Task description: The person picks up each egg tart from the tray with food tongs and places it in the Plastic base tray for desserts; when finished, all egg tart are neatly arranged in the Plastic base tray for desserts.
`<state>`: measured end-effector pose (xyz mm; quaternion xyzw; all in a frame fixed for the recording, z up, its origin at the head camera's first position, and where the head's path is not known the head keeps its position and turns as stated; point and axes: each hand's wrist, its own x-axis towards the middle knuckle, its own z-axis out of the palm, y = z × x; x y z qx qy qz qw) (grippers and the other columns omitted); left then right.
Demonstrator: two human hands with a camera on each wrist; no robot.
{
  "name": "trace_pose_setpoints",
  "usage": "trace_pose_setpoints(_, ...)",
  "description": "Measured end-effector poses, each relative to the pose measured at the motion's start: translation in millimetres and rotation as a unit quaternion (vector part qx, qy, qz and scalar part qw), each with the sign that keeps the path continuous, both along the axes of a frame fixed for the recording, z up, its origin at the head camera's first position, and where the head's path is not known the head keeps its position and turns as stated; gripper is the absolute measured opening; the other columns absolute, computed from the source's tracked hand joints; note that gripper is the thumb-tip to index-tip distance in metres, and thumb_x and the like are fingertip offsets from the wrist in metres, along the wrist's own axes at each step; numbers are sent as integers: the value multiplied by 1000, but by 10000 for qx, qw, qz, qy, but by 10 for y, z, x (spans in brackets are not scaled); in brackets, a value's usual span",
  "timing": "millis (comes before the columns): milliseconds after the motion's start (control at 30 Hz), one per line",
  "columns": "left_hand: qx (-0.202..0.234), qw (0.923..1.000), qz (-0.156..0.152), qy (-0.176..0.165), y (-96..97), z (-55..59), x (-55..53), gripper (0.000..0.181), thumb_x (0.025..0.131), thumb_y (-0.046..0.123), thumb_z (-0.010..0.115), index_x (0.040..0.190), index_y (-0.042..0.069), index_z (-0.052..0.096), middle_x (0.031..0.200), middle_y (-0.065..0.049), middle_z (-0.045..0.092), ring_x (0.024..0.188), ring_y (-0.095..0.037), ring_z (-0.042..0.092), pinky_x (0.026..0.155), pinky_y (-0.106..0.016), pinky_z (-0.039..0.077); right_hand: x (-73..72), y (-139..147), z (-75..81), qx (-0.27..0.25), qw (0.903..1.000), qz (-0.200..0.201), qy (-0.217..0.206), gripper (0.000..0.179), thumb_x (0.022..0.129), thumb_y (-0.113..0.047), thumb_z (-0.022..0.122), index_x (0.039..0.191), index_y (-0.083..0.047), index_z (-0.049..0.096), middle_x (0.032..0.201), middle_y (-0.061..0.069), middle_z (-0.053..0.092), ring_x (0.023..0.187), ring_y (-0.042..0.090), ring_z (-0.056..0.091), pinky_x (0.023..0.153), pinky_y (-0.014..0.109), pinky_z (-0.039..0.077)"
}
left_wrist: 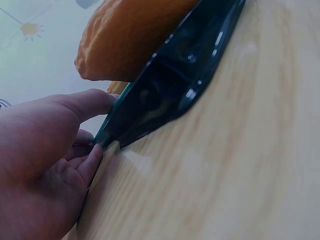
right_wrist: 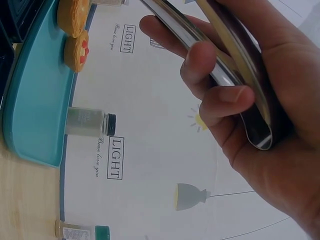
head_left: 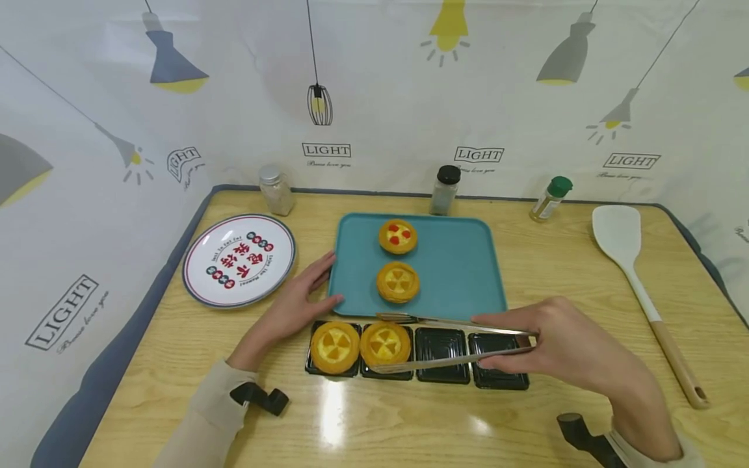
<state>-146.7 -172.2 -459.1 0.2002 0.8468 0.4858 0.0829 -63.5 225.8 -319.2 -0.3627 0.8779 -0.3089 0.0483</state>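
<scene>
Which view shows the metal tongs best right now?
The head view: both arms of the tongs show out to their tips, either side of a tart. The right wrist view shows their joined end in the right hand, tips out of frame; the left wrist view shows none.

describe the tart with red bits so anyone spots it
Find the teal tray on the table. The tart sits toward its far edge, beyond a second tart. It alone has red pieces on top; the other tarts have none.
</scene>
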Motion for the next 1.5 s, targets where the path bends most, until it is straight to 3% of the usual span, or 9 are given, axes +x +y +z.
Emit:
trace_pose_setpoints(467, 13, 10000, -15, -16, -5, -24, -14, 78, 93, 29, 70, 155, 11, 26, 161, 1, 18, 136, -17, 40, 110, -27, 35, -20, -20, -25, 114, 9997, -15, -231, 40, 85, -36, 77, 119, -17, 72, 109, -7, 71, 50, -5, 43, 42, 16, 40)
trace_pose_setpoints(700, 42, 10000, -31, -29, -4, -24, -17, 78, 93, 30, 69, 156, 11, 26, 161, 1, 18, 136, -17, 39, 110, -27, 35, -24, -2, -32, 135, 9995, -20, -295, 43, 84, -37, 78, 121, -18, 71, 107, -7, 72, 45, -8, 30, 40, 16, 37)
trace_pose_setpoints(900, 53, 10000, -29, -43, -6, -20, -16, 78, 93, 31, 69, 156, 12, 26, 161, 2, 18, 136, -16, 39, 110, -27, 35, -12, 31, -6, 155, 9982, -162, -552, 48, 83, -40, 77, 126, -20, 68, 111, -3, 71, 45, -5, 31, 41, 17, 39)
trace_pose_setpoints(1100, 52, 10000, -10, -42, -16, -26, -4, 78, 93, 31, 69, 156, 12, 26, 161, 1, 19, 136, -16, 39, 110, -27, 35, -9, 52, 9, 105, 9988, -349, -323, 52, 81, -38, 80, 128, -20, 67, 86, -18, 68, 47, -4, 34, 41, 17, 37)
trace_pose_setpoints(1267, 64, 10000, -7, -4, -26, -20, 2, 78, 93, 28, 70, 155, 11, 26, 161, 0, 19, 136, -17, 39, 110, -26, 35, -28, 33, 31, -158, 9952, -962, 87, 51, 78, -36, 83, 125, -25, 69, 67, -16, 55, 50, 1, 39, 38, 17, 32)
trace_pose_setpoints(1500, 44, 10000, -33, -21, -18, -3, -4, 78, 93, 29, 69, 155, 10, 26, 162, -1, 18, 136, -17, 40, 110, -26, 35, -144, -128, -43, -332, 9696, -2281, 820, 53, 74, -40, 86, 121, -21, 72, 79, -4, 68, 51, 8, 48, 37, 21, 33)
